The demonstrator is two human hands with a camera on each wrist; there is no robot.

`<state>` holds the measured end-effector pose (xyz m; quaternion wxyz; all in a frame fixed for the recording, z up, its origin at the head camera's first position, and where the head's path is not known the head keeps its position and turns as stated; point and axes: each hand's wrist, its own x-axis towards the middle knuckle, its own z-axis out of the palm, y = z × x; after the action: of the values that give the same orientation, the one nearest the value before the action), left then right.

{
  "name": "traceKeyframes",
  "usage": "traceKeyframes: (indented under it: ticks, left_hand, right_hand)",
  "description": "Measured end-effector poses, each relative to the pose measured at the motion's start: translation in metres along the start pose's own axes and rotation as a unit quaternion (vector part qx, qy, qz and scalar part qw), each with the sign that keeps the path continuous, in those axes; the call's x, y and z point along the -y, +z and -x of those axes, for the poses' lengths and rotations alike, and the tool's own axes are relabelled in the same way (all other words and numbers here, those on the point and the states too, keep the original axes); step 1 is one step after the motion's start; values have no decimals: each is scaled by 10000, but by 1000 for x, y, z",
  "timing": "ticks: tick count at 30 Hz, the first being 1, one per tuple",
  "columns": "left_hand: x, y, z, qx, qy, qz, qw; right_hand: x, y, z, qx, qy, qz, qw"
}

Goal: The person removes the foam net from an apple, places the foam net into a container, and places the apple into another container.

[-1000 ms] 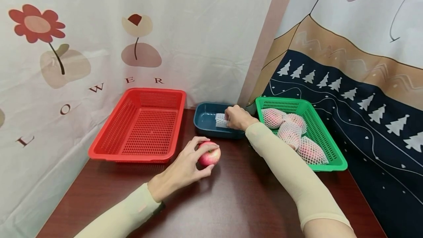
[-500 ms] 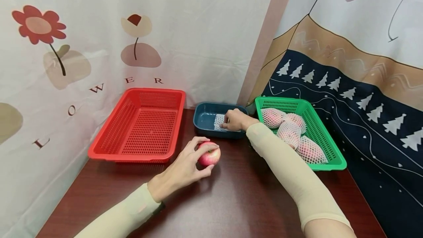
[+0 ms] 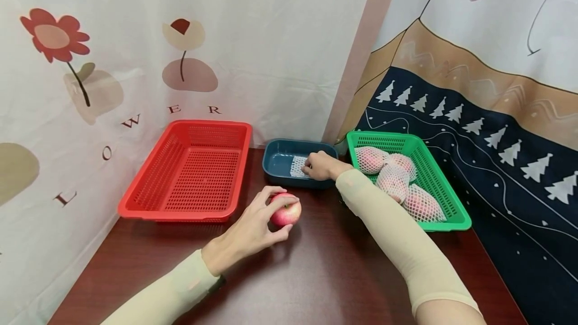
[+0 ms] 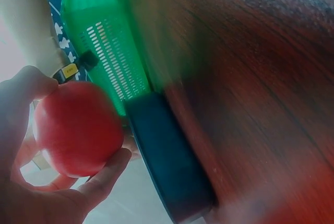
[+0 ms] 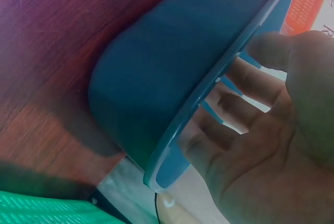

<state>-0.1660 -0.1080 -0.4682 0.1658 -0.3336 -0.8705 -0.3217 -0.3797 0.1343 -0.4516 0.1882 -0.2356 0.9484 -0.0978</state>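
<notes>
My left hand (image 3: 253, 229) holds a bare red apple (image 3: 286, 210) over the table, thumb on the near side and fingers round the far side. In the left wrist view the apple (image 4: 78, 129) sits between thumb and fingers. A white foam fruit net (image 3: 298, 167) lies flat in a dark blue tray (image 3: 276, 163). My right hand (image 3: 326, 166) reaches into that tray, its thumb at the net's right end. From the right wrist, the fingers of the right hand (image 5: 255, 125) dip behind the tray's rim, loosely bent and spread from the thumb; the fingertips are hidden.
A red basket (image 3: 244, 164) stands left of the tray, with nothing in it. To the right, a green basket (image 3: 444, 179) bears several apples in foam nets (image 3: 394, 182). Printed curtains (image 3: 280, 54) hang behind the brown table (image 3: 316, 265).
My right hand has come slightly lower and nearer inside the tray, and the foam net lies flatter. The left hand and its apple stay in place. The head view has shifted slightly.
</notes>
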Motion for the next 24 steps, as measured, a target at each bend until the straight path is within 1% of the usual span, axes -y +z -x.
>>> traceKeyframes:
  ticks: [5,9,17,18,19,24]
  left_hand:
    - [0,1,-1,-31,35,-35,10000]
    - [0,1,0,-18,-29,-40,10000]
    - [-1,1,-3,-50,8,-19,10000]
    - [-1,1,-4,-64,35,-9,10000]
    - [-1,1,-4,-72,58,2,10000]
    - [-2,0,-6,-110,114,43,9999]
  right_hand:
    - [13,-6,19,-242,-3,-12,9997]
    - [17,-9,28,-372,-56,62,9993]
    - [13,-17,34,-518,-197,-93,9984]
    - [0,-10,23,-585,-321,-149,9977]
    - [-1,-11,23,-600,-332,-149,9975]
    - [0,-13,32,-746,-374,-115,9964]
